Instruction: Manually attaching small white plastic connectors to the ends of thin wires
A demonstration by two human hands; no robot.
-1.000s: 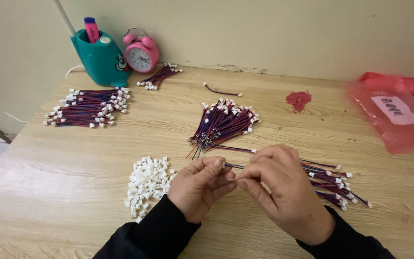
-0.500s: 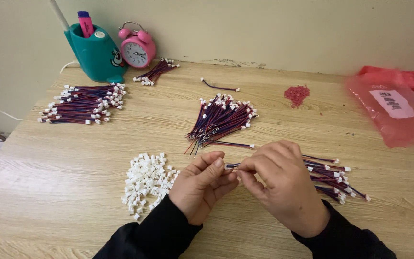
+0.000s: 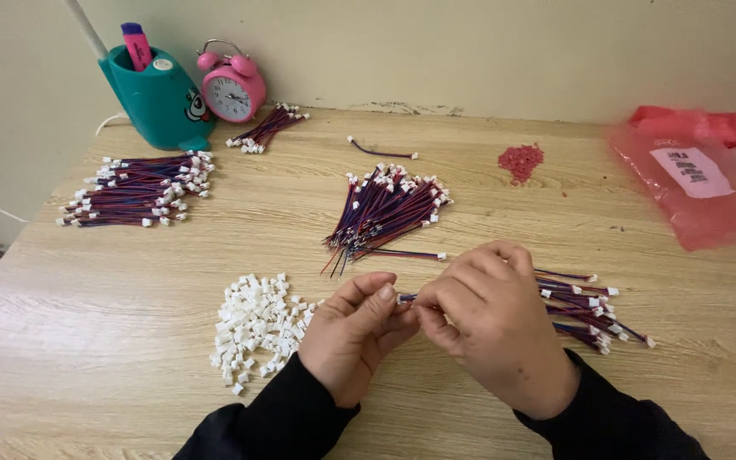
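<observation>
1. Here, the only standing container is a teal cup (image 3: 159,98), far off beyond the left hand (image 3: 353,336) at the back of the surface (image 3: 112,341); a pink marker (image 3: 136,45) and a white stick poke out of it.
2. A pink clock (image 3: 233,88) stands just beside the cup, on its right.
3. A red bag (image 3: 698,183) lies flat, well beyond the right hand (image 3: 496,332) and to its right; what is inside cannot be told.
4. Both hands meet low in the middle, knuckles up, black sleeves behind them.
5. The left hand is curled nearly closed, thumb and forefinger pinching the end of a thin wire (image 3: 405,298).
6. The right hand is likewise curled, its fingertips pinching the same wire; the wire shows only in the small gap between the hands.
7. A heap of white plugs (image 3: 253,328) lies just left of the left hand.
8. A wire pile (image 3: 594,311) sits right of the right hand, partly under it.
9. A fanned bundle (image 3: 385,213) lies just beyond both hands.
10. A larger bundle (image 3: 138,187) rests far to the left.
11. Red bits (image 3: 520,160) lie beyond the right hand.
</observation>
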